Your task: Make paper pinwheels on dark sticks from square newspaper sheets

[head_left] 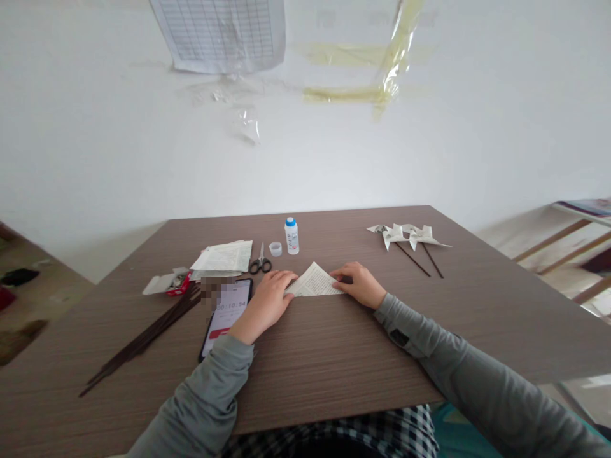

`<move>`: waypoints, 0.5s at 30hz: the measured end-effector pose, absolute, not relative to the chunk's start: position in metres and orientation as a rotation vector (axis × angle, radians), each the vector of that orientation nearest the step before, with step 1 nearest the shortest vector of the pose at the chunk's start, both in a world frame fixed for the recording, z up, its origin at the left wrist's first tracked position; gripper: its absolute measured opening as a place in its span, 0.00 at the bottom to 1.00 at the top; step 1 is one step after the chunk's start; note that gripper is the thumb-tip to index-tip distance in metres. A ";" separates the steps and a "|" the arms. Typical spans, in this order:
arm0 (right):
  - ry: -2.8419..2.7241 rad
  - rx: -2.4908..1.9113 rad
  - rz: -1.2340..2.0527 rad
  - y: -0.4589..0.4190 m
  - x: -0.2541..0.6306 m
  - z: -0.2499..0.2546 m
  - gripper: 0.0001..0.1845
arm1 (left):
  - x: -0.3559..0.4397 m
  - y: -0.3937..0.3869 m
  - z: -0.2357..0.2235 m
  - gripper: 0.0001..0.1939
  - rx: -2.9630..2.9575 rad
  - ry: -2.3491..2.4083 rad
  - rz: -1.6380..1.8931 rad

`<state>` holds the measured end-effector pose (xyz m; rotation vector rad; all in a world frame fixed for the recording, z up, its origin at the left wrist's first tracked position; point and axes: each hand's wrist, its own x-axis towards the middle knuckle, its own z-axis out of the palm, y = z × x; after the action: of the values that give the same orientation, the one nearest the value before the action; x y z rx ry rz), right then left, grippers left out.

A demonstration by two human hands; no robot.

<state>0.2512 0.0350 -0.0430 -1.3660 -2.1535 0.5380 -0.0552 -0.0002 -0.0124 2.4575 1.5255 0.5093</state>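
Brown tabletop (334, 356) bears folded paper (315, 283); left hand (267, 302) and right hand (363, 285) pinch its corners, fingers nearly closed (seemingly mid-fold); creasing would call for even edges.

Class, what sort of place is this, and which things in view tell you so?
Probably a plain room with a craft table: scissors and a white bottle stand or lie on the table, with two paper pinwheels to the right.
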 end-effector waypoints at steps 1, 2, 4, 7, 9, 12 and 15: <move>-2.161 -1.369 0.534 0.035 0.251 -0.043 0.12 | -0.055 0.000 -0.012 0.24 2.460 1.530 0.502; -2.163 -1.368 0.533 0.035 0.251 -0.044 0.12 | -0.055 -0.001 -0.012 0.24 2.461 1.536 0.490; -2.164 -1.362 0.540 0.035 0.250 -0.044 0.12 | -0.055 -0.001 -0.012 0.24 2.458 1.553 0.463; -2.157 -1.370 0.537 0.033 0.250 -0.043 0.12 | -0.055 -0.001 -0.012 0.23 2.452 1.559 0.457; -2.160 -1.380 0.525 0.033 0.250 -0.043 0.12 | -0.056 0.000 -0.012 0.22 2.452 1.555 0.465; -2.172 -1.380 0.516 0.032 0.249 -0.042 0.13 | -0.056 0.001 -0.013 0.21 2.447 1.555 0.466; -2.175 -1.385 0.510 0.032 0.248 -0.043 0.14 | -0.056 0.001 -0.013 0.21 2.445 1.538 0.500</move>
<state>0.2481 0.0317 -0.0430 -1.3851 -2.1754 0.5095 -0.0557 0.0008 -0.0134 2.4453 1.5376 0.4998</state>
